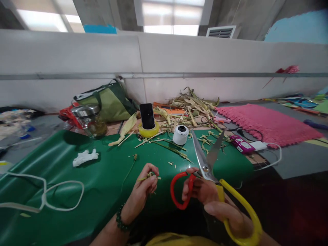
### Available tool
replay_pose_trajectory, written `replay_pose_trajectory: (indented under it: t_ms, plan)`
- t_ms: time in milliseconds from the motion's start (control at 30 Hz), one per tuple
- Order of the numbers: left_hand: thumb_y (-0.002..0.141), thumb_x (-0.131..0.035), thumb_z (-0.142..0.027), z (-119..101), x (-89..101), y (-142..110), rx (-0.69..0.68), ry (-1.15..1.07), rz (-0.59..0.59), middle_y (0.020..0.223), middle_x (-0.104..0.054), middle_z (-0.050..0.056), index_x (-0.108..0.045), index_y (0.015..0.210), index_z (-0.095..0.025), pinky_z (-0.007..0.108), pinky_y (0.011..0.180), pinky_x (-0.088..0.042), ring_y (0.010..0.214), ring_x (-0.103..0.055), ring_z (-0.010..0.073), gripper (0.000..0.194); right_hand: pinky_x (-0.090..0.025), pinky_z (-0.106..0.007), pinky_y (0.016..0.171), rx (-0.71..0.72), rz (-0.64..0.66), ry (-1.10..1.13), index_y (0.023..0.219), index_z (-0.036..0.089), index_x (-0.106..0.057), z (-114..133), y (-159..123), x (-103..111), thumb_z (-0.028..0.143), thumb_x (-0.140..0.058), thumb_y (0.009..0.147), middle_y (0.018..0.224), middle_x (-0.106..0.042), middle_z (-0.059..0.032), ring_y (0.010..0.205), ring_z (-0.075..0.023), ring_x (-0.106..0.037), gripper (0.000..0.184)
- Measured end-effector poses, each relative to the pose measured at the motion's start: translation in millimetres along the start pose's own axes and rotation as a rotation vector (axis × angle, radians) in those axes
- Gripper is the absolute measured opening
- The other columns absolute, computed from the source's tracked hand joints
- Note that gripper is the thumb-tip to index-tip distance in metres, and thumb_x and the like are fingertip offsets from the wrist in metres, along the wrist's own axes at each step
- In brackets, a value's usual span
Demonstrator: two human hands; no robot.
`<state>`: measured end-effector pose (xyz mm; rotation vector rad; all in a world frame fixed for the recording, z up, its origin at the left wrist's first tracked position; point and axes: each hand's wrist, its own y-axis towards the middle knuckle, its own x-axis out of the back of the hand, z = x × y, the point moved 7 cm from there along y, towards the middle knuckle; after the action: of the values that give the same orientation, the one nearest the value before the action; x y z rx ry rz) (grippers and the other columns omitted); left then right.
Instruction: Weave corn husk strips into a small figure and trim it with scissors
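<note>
My left hand (146, 184) is closed in a pinch on a small bundle of dried plant strips (151, 175), whose pale ends poke out past the fingers. Large scissors (205, 168) with one red and one yellow handle loop are in my right hand (210, 194). Their blades stand apart and point up and away from me. A thin stem with a small dried head (135, 158) lies on the green sheet (107, 194) left of my left hand. Beyond the scissors are a white thread spool (180, 135) and scattered plant scraps (176, 150).
A phone (147, 116) leans upright in a yellow tape roll (149, 131). Behind lie a heap of dried husks (192, 102), a green bag (109, 102) and a glass jar (89, 124). A pink cloth (266, 123), a magenta device (242, 145) and white cable are right; crumpled tissue (85, 158) is left.
</note>
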<state>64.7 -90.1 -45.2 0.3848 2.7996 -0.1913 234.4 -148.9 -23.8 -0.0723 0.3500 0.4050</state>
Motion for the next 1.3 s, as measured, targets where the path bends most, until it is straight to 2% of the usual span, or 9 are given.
replay_pose_trajectory:
  t_ms: [100, 233, 367, 533, 633, 733, 833, 1100, 1300]
  plan:
    - [0.077, -0.065, -0.044, -5.5, 10.4, -0.9, -0.014, -0.031, -0.072, 0.055, -0.045, -0.006, -0.052, 0.076, -0.019, 0.018, 0.048, -0.030, 0.049, -0.037, 0.0066, 0.029, -0.048, -0.036, 0.068, 0.011, -0.065, -0.138, 0.121, 0.024, -0.050, 4.1, -8.2, 13.2, 0.040, -0.061, 0.079, 0.082, -0.057, -0.0047, 0.071, -0.0190, -0.055, 0.046]
    - [0.071, -0.072, -0.044, -13.7, 22.6, -1.6, -0.013, 0.079, -0.157, 0.062, -0.056, -0.001, -0.063, 0.079, -0.016, 0.018, 0.054, -0.037, 0.060, -0.051, 0.0095, 0.031, -0.036, -0.023, 0.043, -0.107, -0.121, -0.209, 0.112, 0.020, -0.052, -20.1, -13.2, 30.5, 0.046, -0.059, 0.084, 0.059, -0.047, 0.0033, 0.046, -0.0096, -0.041, 0.039]
    - [0.063, -0.078, -0.042, -10.3, 30.5, 0.6, 0.060, -0.029, -0.214, 0.058, -0.057, -0.002, -0.069, 0.085, -0.014, 0.018, 0.053, -0.039, 0.056, -0.052, 0.0089, 0.037, -0.051, -0.037, 0.071, -0.041, -0.070, -0.210, 0.115, 0.024, -0.051, -26.3, -17.4, 41.3, 0.044, -0.064, 0.080, 0.092, -0.062, -0.0091, 0.086, -0.0234, -0.062, 0.042]
    - [0.059, -0.081, -0.038, -6.4, 24.5, 3.5, 0.092, -0.169, -0.196, 0.059, -0.060, -0.002, -0.067, 0.087, -0.013, 0.016, 0.054, -0.042, 0.054, -0.054, 0.0071, 0.041, -0.037, -0.049, 0.098, -0.024, 0.018, -0.279, 0.124, 0.028, -0.051, -27.2, -20.5, 49.5, 0.051, -0.072, 0.070, 0.119, -0.056, -0.0126, 0.123, -0.0340, -0.047, 0.062]
    - [0.058, -0.082, -0.035, -9.2, 21.0, 2.2, 0.062, -0.158, -0.207, 0.063, -0.064, -0.001, -0.061, 0.083, -0.015, 0.017, 0.056, -0.044, 0.058, -0.058, 0.0085, 0.038, -0.040, -0.046, 0.094, -0.040, 0.076, -0.359, 0.126, 0.025, -0.052, -32.2, -21.3, 51.1, 0.061, -0.073, 0.062, 0.119, -0.054, -0.0143, 0.116, -0.0355, -0.050, 0.076]
    - [0.060, -0.081, -0.034, -16.5, 19.7, -0.8, -0.021, -0.054, -0.226, 0.065, -0.065, -0.001, -0.055, 0.073, -0.016, 0.019, 0.059, -0.047, 0.063, -0.060, 0.0110, 0.034, -0.046, -0.038, 0.077, -0.082, 0.118, -0.558, 0.128, 0.024, -0.049, -36.2, -21.1, 49.5, 0.070, -0.060, 0.070, 0.110, -0.056, -0.0133, 0.088, -0.0253, -0.057, 0.074]
    - [0.064, -0.078, -0.031, -20.1, 16.5, -3.5, -0.048, 0.118, -0.185, 0.068, -0.066, 0.001, -0.059, 0.070, -0.015, 0.019, 0.057, -0.045, 0.064, -0.060, 0.0108, 0.025, -0.042, -0.028, 0.060, -0.103, 0.209, -0.742, 0.115, 0.021, -0.054, -34.3, -17.5, 39.1, 0.080, -0.049, 0.069, 0.091, -0.055, -0.0067, 0.067, -0.0155, -0.046, 0.075]
    - [0.064, -0.076, -0.029, -18.8, 11.4, -9.5, 0.027, 0.163, -0.059, 0.062, -0.063, 0.000, -0.059, 0.075, -0.016, 0.021, 0.053, -0.045, 0.057, -0.058, 0.0117, 0.025, -0.029, -0.023, 0.050, -0.125, 0.313, -0.892, 0.093, 0.018, -0.052, -22.0, -6.6, 25.2, 0.090, -0.030, 0.063, 0.074, -0.045, 0.0001, 0.061, -0.0113, -0.033, 0.081]
    - [0.065, -0.076, -0.026, -24.0, 9.3, -8.5, -0.092, 0.190, -0.027, 0.071, -0.062, 0.001, -0.063, 0.069, -0.014, 0.019, 0.056, -0.045, 0.061, -0.053, 0.0090, 0.019, -0.030, -0.020, 0.049, -0.208, 0.344, -0.865, 0.097, 0.016, -0.053, -26.1, -10.9, 24.0, 0.092, -0.028, 0.059, 0.073, -0.045, 0.0014, 0.059, -0.0093, -0.033, 0.089]
